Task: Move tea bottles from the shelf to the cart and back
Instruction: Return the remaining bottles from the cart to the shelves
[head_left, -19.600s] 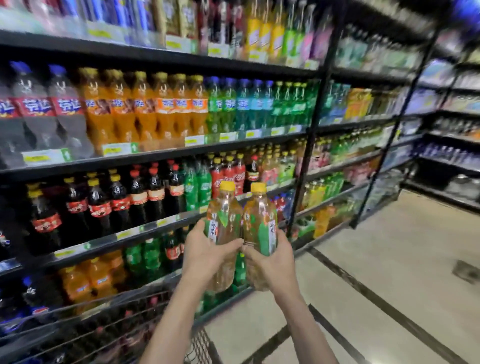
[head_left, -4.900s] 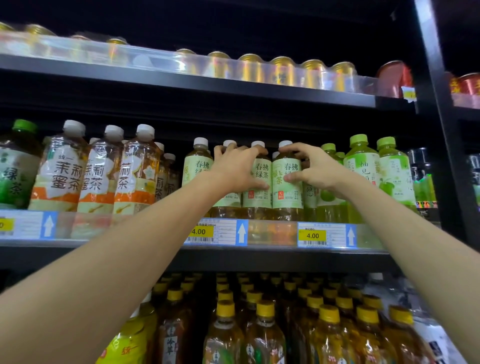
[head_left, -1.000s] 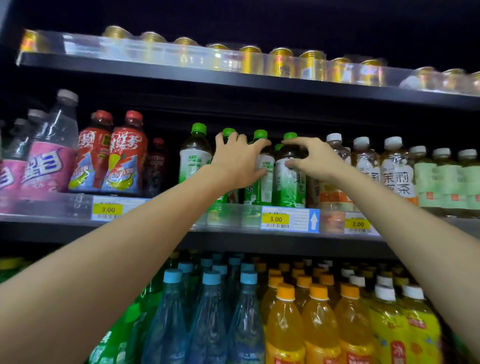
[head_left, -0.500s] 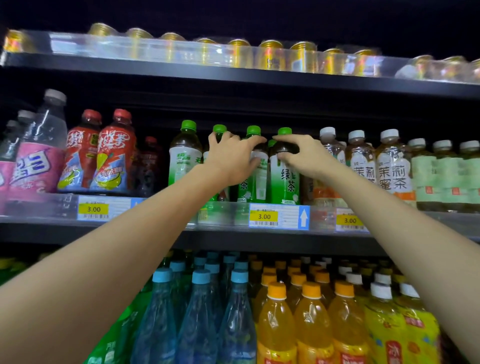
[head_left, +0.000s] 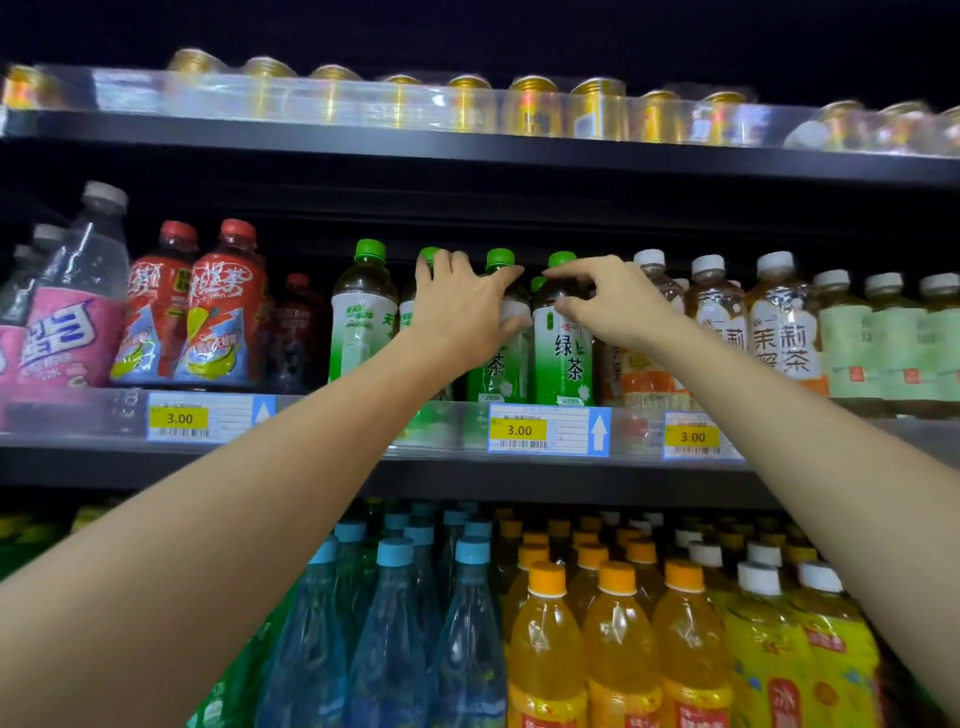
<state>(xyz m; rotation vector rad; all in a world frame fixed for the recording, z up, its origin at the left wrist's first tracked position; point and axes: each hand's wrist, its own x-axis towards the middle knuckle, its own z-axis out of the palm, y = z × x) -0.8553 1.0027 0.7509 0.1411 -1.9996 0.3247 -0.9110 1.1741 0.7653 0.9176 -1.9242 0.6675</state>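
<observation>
Your right hand (head_left: 618, 306) pinches a green tea bottle (head_left: 563, 358) for lifting. At nine o'clock, your left hand (head_left: 462, 312) hides its grip

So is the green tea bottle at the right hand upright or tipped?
Upright: the green tea bottle stands cap-up, label vertical, level with its neighbours; the right hand pinches its neck.

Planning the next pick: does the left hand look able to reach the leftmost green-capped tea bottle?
Probably yes: the left hand is just right of that green-capped tea bottle, which stands in the front row, its upper half unobstructed.
</observation>
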